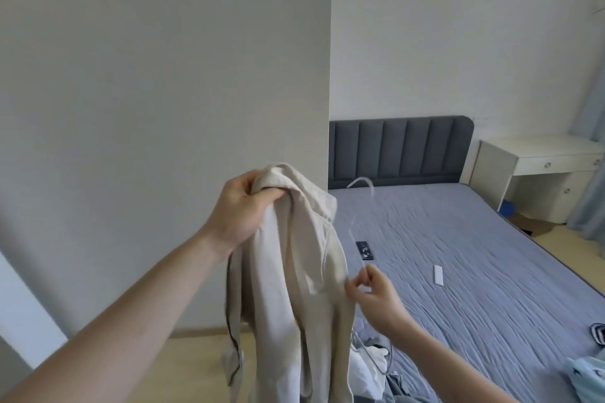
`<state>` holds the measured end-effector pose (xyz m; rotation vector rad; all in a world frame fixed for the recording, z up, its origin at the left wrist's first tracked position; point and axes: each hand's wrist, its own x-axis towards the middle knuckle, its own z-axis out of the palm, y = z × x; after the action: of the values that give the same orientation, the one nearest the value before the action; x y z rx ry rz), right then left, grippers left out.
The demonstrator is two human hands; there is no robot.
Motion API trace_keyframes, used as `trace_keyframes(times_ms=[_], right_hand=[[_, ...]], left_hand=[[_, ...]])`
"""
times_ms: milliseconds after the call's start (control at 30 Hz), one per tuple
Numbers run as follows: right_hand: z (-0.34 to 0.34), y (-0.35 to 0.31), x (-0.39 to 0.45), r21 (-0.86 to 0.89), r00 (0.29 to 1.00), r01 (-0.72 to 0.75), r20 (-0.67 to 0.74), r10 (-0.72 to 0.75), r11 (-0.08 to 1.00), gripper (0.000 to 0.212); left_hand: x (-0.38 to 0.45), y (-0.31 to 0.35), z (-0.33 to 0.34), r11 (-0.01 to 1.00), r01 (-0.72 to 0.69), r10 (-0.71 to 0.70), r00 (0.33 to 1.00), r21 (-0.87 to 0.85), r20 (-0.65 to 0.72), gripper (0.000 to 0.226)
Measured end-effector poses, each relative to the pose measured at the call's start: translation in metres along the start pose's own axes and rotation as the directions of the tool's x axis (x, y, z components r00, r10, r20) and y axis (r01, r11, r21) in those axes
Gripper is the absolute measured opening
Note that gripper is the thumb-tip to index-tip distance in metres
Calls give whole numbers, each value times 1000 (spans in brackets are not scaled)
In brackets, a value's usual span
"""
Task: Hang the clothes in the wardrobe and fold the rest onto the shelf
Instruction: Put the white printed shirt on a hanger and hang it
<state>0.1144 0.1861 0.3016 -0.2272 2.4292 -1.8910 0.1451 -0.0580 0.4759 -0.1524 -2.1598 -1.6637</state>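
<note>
While the beige linen shirt (294, 258) is being gripped at its collar by the left hand (240, 209), raised beside the blue-sheeted bed (474, 255), a clear plastic hanger (355, 206) is being pinched by the right hand (373, 291), seemingly for insertion.

Head-worn camera looks forward, slightly down, close over both hands, apparently standing bedside.

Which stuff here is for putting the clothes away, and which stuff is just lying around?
For the job:
beige shirt, gripped by the left hand
clear hanger, pinched by the right hand
clothes pile on the bed

Just lying about:
black remote
white remote
white desk
</note>
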Motion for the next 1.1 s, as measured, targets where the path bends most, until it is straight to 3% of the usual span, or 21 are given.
trace_keyframes(times_ms=[100, 200, 367, 467, 567, 667, 767, 867, 967, 1100], right_hand=[[-10, -22, 13, 120, 992, 51, -123, -36, 991, 37], [-24, -52, 27, 204, 988, 86, -146, -57, 975, 37], [-36, -111, 41, 183, 973, 213, -132, -190, 960, 33], [-34, -135, 45, 143, 962, 270, -72, -263, 952, 33], [-37, -145, 47, 64, 959, 282, -13, -282, 957, 33], [-53, -139, 48, -31, 967, 254, -28, -255, 967, 30], [-68, -124, 46, -205, 963, 257, -31, -269, 945, 32], [-75, -107, 41, -312, 965, 250, 5, -261, 917, 36], [-81, -95, 36, -352, 972, 218, -1, -234, 910, 34], [-92, -90, 29, -360, 966, 231, -26, -257, 904, 31]], left_hand=[[2, -12, -41, 993, 115, -115, 993, 21, 18, 15], [-1, -26, -72, 966, 230, -248, 954, 120, 166, 26], [-14, -41, -74, 876, 175, -323, 905, 449, 277, 30], [-27, -56, -52, 826, 129, -363, 867, 549, 343, 22], [-35, -65, -31, 860, 203, -388, 856, 468, 342, 21], [-33, -65, -25, 918, 341, -386, 885, 202, 260, 23], [-25, -56, -23, 910, 414, -400, 892, -25, 211, 27], [-11, -41, -20, 939, 344, -336, 917, -2, 214, 37], [0, -27, -14, 971, 217, -233, 948, 98, 216, 31], [14, -26, -9, 977, 199, -206, 974, 79, 96, 30]])
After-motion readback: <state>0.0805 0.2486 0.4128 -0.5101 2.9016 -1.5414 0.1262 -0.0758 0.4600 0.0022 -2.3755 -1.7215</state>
